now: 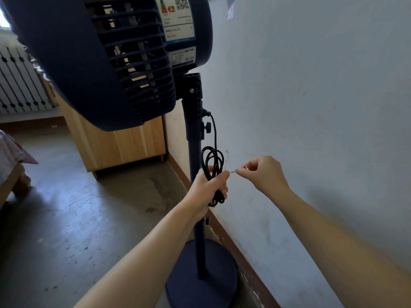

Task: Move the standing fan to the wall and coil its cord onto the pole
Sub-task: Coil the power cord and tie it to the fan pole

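Observation:
A dark blue standing fan [106, 63] stands by the pale wall [311, 107], its round base [200, 283] touching the brown skirting. The black cord [214, 138] leaves the pole [195, 152] near a knob and hangs into a bundle of loops [211, 161]. My left hand [211, 185] is closed around the bundle, holding it against the pole; the loops stick out above and below the fist. My right hand [260, 172] pinches a thin wire tie [232, 172] stretched from the left fist. The plug is hidden.
A wooden cabinet [120, 143] stands against the wall behind the fan. A radiator [20, 81] lines the far left wall. A bed corner with patterned cover [11, 154] juts in at left. The floor is grey concrete [89, 214].

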Tool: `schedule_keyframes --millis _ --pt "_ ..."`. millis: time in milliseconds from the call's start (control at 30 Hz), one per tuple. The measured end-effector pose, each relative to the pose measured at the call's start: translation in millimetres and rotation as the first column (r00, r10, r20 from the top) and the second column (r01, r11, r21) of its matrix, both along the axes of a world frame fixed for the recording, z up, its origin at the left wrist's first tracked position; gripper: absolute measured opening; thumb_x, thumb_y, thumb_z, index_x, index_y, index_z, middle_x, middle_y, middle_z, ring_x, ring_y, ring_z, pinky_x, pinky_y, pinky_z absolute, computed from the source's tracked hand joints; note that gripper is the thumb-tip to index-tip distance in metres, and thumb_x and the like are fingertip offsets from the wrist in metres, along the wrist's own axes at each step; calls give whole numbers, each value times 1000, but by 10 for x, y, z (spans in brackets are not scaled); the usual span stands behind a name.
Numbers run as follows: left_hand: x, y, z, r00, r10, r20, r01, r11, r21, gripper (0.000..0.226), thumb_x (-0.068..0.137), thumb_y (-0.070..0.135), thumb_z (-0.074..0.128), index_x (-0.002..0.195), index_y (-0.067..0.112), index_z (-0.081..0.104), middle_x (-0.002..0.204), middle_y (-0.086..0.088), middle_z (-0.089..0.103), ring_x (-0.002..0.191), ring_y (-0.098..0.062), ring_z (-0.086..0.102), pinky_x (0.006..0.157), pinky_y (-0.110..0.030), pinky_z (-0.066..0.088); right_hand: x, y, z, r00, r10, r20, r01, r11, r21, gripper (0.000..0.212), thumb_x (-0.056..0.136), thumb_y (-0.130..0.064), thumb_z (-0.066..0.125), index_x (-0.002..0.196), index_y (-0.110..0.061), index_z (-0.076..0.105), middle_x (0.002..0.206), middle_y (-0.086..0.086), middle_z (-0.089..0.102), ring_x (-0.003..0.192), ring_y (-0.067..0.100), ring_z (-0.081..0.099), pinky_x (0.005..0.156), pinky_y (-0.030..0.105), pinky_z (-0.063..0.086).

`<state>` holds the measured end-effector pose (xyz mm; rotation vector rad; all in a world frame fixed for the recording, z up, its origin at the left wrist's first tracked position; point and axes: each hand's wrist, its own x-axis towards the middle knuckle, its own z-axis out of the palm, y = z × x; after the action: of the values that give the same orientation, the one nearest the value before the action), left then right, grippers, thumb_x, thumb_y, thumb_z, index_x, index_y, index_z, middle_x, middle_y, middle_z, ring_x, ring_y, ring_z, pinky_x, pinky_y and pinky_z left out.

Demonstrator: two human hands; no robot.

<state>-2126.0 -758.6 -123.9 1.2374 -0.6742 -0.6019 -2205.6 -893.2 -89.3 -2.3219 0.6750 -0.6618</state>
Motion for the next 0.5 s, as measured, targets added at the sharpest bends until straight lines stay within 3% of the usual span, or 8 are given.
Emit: schedule_keyframes --millis 100,267,433,500 --pt "2 4 11 1000 -21 -10 21 1000 14 21 91 13 60 74 14 48 54 4 47 50 -11 50 54 -24 48 15 5 9 999 -38 5 38 970 -240 18 81 -25 66 72 -10 71 57 -4 57 55 12 52 47 16 31" --pt "-59 -19 40 994 -64 -90 62 998 -14 10 93 14 58 87 10 51 54 4 47 49 -10 50 53 -25 48 113 126 55 992 100 73 -59 902 -427 10 81 -27 67 75 -19 71 67 -7 57 62 10 53 54 18 36" --pt "-90 -15 49 988 -78 -134 72 996 -42 6 93 12 57 87 11 58 56 2 47 50 -11 52 54 -26 49 147 96 105 953 296 71 -266 923 -278 7 81 -18 67 78 -15 72 71 -4 62 65 12 53 62 23 41" --pt "-83 -12 47 990 -68 -120 64 997 -34 5 93 12 58 89 11 61 57 1 47 51 -11 53 54 -26 50 122 74 94 938 344 47 -332 928 -169 9 83 -17 66 85 -15 74 75 -5 65 67 8 56 64 18 43"
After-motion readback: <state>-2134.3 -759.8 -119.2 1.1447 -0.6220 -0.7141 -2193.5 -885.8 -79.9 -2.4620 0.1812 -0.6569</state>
